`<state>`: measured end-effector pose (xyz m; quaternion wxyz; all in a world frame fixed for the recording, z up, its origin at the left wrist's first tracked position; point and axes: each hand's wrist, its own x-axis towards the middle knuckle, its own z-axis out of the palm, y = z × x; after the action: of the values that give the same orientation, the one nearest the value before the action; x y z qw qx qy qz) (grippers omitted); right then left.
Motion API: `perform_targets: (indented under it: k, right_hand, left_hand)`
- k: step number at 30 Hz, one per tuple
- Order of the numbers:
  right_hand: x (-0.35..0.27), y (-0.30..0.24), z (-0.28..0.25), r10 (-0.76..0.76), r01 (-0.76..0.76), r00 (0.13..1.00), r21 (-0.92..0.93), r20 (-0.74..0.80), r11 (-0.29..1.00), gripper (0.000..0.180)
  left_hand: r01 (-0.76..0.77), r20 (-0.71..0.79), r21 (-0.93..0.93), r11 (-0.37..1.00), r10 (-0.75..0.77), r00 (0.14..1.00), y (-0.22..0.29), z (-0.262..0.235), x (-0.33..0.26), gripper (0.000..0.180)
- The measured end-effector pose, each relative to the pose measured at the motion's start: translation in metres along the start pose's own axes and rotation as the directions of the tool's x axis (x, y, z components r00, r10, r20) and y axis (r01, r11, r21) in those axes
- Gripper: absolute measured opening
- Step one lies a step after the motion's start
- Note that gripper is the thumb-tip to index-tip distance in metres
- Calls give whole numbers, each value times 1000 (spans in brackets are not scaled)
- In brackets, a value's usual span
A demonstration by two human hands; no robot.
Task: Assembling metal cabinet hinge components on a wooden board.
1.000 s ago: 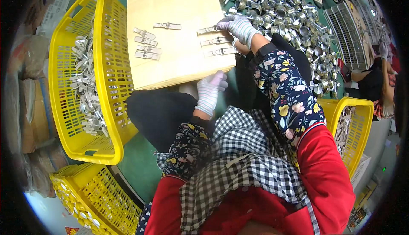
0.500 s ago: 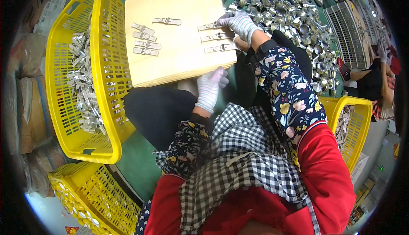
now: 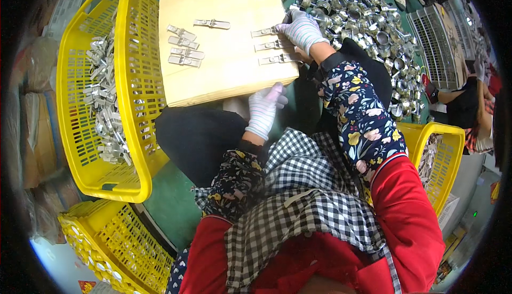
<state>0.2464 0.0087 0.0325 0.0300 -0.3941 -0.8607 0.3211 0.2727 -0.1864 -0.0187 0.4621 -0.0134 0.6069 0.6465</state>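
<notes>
A tan cardboard sheet (image 3: 229,38) lies on the green table (image 3: 170,198), with flat metal clips (image 3: 184,51) in a stack on its left part and three more (image 3: 274,45) along its right edge. The gloved right hand (image 3: 301,27) rests on those three, fingers (image 3: 285,27) curled over the top one. The gloved left hand (image 3: 265,107) sits at the sheet's near edge, fingers loosely bent, holding nothing visible. A yellow basket (image 3: 133,80) of metal parts stands left; loose metal rings (image 3: 346,0) heap beyond.
</notes>
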Motion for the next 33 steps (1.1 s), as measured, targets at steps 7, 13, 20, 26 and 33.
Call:
perform_targets:
  k: [7,13,20,26,33]
  right_hand:
    - [-11,-10,-9,-118,106,993,-353,-11,930,39]
    - [-6,-70,14,-516,467,856,-385,-29,796,28]
    - [4,-118,66,-231,262,965,-568,128,781,27]
    - [19,-60,1,-273,262,957,106,100,959,22]
    - [45,21,-10,-57,-30,989,572,134,820,21]
  left_hand:
    - [-53,-6,-75,996,53,999,-4,0,-2,20]
    - [-254,88,-45,966,257,963,-35,4,13,16]
    - [-318,78,152,936,309,948,-51,-1,14,17]
    - [-26,22,20,999,26,999,-20,3,3,23]
    - [-13,34,-58,998,15,999,-11,1,-3,22]
